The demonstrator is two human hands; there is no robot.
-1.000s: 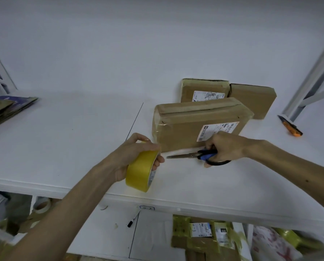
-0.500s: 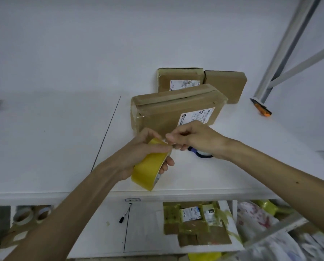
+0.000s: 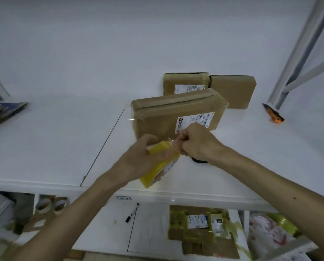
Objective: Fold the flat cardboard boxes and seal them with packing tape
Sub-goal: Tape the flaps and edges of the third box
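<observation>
A taped brown cardboard box (image 3: 161, 117) with a white label stands on the white table (image 3: 53, 144). In front of it my left hand (image 3: 138, 162) grips a yellow roll of packing tape (image 3: 157, 166). My right hand (image 3: 195, 146) pinches the clear free end of the tape at the top of the roll. The scissors (image 3: 199, 161) lie on the table under my right wrist, with only a dark handle loop showing.
Two more brown boxes (image 3: 232, 89) stand behind the first one by the wall. An orange utility knife (image 3: 273, 115) lies at the right near a metal shelf post (image 3: 298, 53). Flat items lie at the table's left edge. Below are tape rolls, a marker and packages.
My right hand has put down the scissors and come over to the roll, where it now pinches the tape end. The roll has risen slightly toward the box.
</observation>
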